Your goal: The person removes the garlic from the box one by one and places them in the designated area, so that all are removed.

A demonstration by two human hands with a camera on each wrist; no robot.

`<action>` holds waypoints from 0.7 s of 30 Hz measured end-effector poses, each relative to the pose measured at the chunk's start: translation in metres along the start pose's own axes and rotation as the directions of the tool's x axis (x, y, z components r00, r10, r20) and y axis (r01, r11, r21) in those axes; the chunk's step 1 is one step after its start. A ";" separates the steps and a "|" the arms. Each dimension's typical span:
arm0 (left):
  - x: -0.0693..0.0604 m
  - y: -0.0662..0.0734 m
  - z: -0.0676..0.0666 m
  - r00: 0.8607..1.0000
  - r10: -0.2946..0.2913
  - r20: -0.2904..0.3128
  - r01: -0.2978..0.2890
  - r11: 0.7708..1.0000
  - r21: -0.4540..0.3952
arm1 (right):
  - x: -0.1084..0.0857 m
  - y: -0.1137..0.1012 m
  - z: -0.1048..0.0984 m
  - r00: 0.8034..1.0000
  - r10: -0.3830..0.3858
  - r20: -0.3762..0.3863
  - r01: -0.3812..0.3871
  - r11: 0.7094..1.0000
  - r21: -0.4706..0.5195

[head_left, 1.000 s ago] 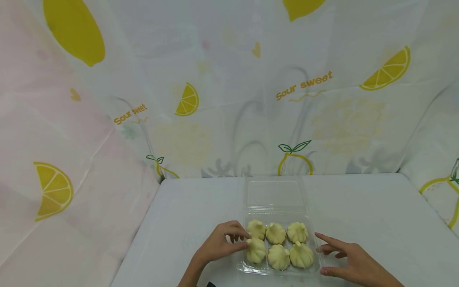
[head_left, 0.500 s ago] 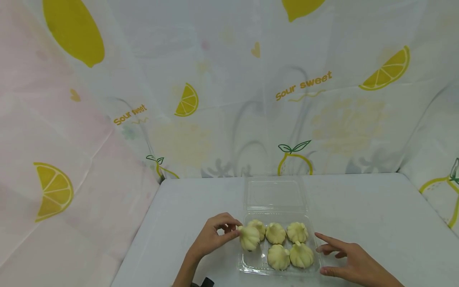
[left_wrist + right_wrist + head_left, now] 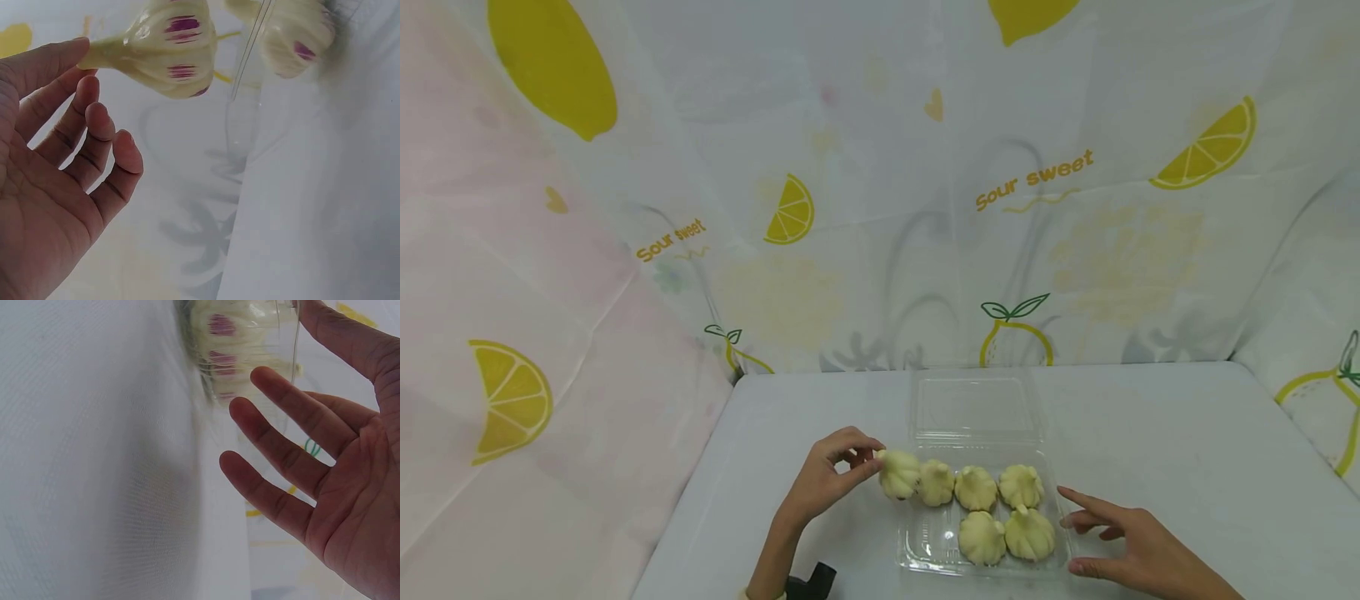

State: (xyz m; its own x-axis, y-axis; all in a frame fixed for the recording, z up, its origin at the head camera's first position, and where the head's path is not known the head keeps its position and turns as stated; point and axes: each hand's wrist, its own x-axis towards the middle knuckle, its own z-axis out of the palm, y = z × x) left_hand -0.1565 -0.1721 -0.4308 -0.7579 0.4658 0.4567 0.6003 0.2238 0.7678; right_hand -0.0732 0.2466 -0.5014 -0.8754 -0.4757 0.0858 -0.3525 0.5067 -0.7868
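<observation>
**Left hand (image 3: 822,477) pinching a garlic bulb (image 3: 899,475) by its stem (image 3: 105,54)**

From afar, I am seeing thumb and finger pinching the stem, the other fingers curving loosely. The bulb is jutting just right of the fingertips, by the left edge of a clear container (image 3: 923,546); farther right, five other bulbs (image 3: 976,487) are resting inside it. The right hand (image 3: 1138,546) is spreading its fingers beside the container's right wall.

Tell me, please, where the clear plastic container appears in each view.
Head: container low in picture, right of centre.
Left wrist: container in upper part, right of centre, cut off.
Right wrist: container at top, right of centre, cut off.
Shared landmark: garlic bulbs inside it.
</observation>
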 end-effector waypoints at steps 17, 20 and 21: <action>-0.008 -0.057 -0.011 0.986 -0.136 -0.092 0.147 0.981 0.124 | 0.000 0.001 0.001 0.999 -0.041 -0.007 0.041 0.999 0.005; -0.008 -0.063 -0.011 0.983 -0.159 -0.096 0.170 0.977 0.128 | 0.000 0.002 0.001 0.999 -0.038 -0.008 0.038 0.999 0.005; -0.008 -0.065 -0.011 0.981 -0.165 -0.099 0.178 0.975 0.134 | 0.000 0.002 0.001 0.999 -0.037 -0.008 0.037 0.999 0.003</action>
State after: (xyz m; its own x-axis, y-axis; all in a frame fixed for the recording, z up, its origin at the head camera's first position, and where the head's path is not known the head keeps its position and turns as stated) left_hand -0.1923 -0.1996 -0.4793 -0.8682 0.3350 0.3661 0.4848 0.4152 0.7698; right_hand -0.0737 0.2469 -0.5036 -0.8645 -0.4881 0.1196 -0.3833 0.4866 -0.7851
